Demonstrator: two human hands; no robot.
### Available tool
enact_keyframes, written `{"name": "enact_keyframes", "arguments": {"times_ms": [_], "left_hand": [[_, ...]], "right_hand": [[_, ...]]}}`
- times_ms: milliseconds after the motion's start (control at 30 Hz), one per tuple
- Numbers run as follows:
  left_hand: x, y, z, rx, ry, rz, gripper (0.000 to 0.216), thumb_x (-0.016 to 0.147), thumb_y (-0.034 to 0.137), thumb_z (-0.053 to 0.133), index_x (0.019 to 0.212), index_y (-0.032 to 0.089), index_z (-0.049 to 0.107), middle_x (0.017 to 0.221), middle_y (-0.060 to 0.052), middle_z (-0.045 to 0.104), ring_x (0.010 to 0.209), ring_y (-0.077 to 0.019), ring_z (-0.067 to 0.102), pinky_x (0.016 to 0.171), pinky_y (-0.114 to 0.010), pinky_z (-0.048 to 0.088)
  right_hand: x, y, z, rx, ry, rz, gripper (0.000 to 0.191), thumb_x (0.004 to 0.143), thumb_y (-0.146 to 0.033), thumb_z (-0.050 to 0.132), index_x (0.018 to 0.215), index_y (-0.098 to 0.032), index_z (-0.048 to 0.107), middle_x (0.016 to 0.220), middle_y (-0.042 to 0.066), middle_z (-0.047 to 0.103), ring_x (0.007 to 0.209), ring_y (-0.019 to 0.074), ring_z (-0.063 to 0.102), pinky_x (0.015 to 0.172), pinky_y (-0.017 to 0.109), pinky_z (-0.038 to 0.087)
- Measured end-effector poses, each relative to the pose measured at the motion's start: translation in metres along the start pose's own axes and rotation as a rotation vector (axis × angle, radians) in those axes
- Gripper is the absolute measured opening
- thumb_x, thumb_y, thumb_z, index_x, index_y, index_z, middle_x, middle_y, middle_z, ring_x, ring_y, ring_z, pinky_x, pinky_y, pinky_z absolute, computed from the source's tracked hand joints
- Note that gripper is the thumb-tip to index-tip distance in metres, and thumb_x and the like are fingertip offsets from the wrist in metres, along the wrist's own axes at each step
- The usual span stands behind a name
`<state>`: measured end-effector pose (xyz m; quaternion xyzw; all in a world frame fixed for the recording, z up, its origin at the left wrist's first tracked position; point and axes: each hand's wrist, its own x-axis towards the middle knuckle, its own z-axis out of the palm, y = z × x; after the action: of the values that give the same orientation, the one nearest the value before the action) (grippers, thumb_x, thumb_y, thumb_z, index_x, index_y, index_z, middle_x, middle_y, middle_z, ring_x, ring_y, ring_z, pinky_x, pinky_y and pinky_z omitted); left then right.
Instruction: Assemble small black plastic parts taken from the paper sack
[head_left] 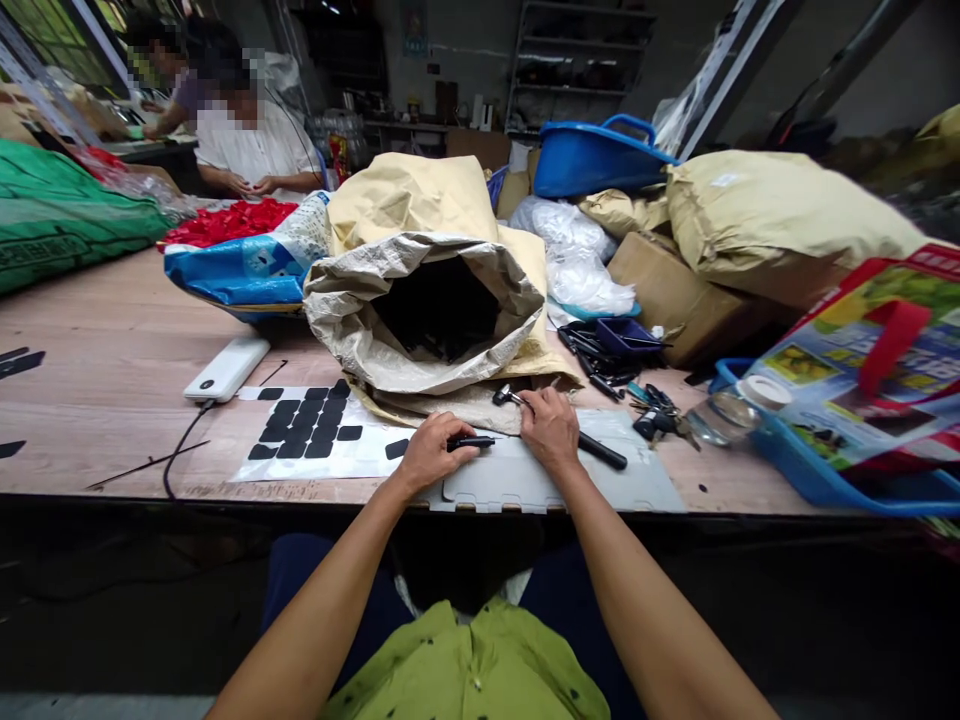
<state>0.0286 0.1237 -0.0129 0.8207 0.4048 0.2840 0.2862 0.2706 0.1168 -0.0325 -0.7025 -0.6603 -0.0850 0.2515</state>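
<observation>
My left hand (433, 448) rests on a grey foam mat (547, 478) at the table's near edge, fingers closed on a small black stick-shaped part (472, 441). My right hand (550, 427) is closed around a small hammer (604, 452) with a black handle and a metal head that points toward the paper sack. The two hands are close together, almost touching. Left of them lies a white sheet (319, 432) with several black rectangular pads on it.
A big open paper sack (427, 305) holding black parts lies just behind my hands. A white power bank (227, 368) with a cable is at left. Black parts, keys and a blue tray (626, 335) sit at right, beside a blue basket (817, 478). Two people sit at far left.
</observation>
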Motion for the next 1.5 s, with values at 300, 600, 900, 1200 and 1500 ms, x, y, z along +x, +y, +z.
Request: {"name": "enact_keyframes", "arguments": {"times_ms": [300, 600, 900, 1200, 1500], "left_hand": [[-0.081, 0.053, 0.024, -0.478, -0.464, -0.021, 0.031, 0.092, 0.046, 0.062, 0.109, 0.023, 0.074, 0.098, -0.005, 0.075, 0.089, -0.0209, 0.067, 0.082, -0.03, 0.05], [-0.131, -0.068, 0.149, -0.35, -0.464, -0.705, 0.041, 0.08, 0.046, 0.071, 0.115, 0.025, 0.071, 0.126, -0.007, 0.07, 0.123, -0.0315, 0.062, 0.109, -0.043, 0.045], [-0.108, -0.016, 0.093, -0.192, -0.699, -0.545, 0.039, 0.084, 0.04, 0.069, 0.122, 0.027, 0.072, 0.125, -0.007, 0.072, 0.116, -0.0313, 0.066, 0.103, -0.045, 0.05], [0.057, 0.033, -0.084, -0.528, -0.356, -0.173, 0.043, 0.087, 0.054, 0.068, 0.111, 0.019, 0.074, 0.091, -0.009, 0.076, 0.079, -0.0207, 0.07, 0.07, -0.031, 0.055], [0.152, -0.045, -0.048, 0.416, 0.161, -0.649, 0.03, 0.088, 0.038, 0.062, 0.111, 0.023, 0.073, 0.112, -0.017, 0.073, 0.11, -0.0368, 0.066, 0.088, -0.045, 0.049]], "right_hand": [[0.0, -0.002, -0.001, 0.01, 0.026, 0.008, 0.024, 0.091, -0.023, 0.057, 0.109, -0.024, 0.072, 0.098, 0.006, 0.059, 0.093, 0.0213, 0.045, 0.082, 0.032, 0.03], [0.0, -0.003, -0.003, 0.003, 0.016, 0.003, 0.022, 0.091, -0.024, 0.058, 0.109, -0.023, 0.071, 0.098, 0.007, 0.058, 0.094, 0.022, 0.045, 0.082, 0.032, 0.03], [-0.001, -0.003, -0.003, -0.001, 0.02, 0.008, 0.021, 0.091, -0.023, 0.059, 0.108, -0.023, 0.071, 0.098, 0.006, 0.059, 0.095, 0.0219, 0.045, 0.082, 0.033, 0.03], [-0.001, -0.004, -0.003, -0.018, 0.02, 0.008, 0.021, 0.09, -0.023, 0.059, 0.107, -0.023, 0.071, 0.098, 0.007, 0.058, 0.095, 0.0227, 0.045, 0.082, 0.034, 0.03], [0.0, -0.002, -0.004, -0.004, -0.006, 0.022, 0.02, 0.09, -0.024, 0.06, 0.107, -0.023, 0.07, 0.1, 0.006, 0.06, 0.097, 0.0222, 0.047, 0.085, 0.033, 0.032]]}}
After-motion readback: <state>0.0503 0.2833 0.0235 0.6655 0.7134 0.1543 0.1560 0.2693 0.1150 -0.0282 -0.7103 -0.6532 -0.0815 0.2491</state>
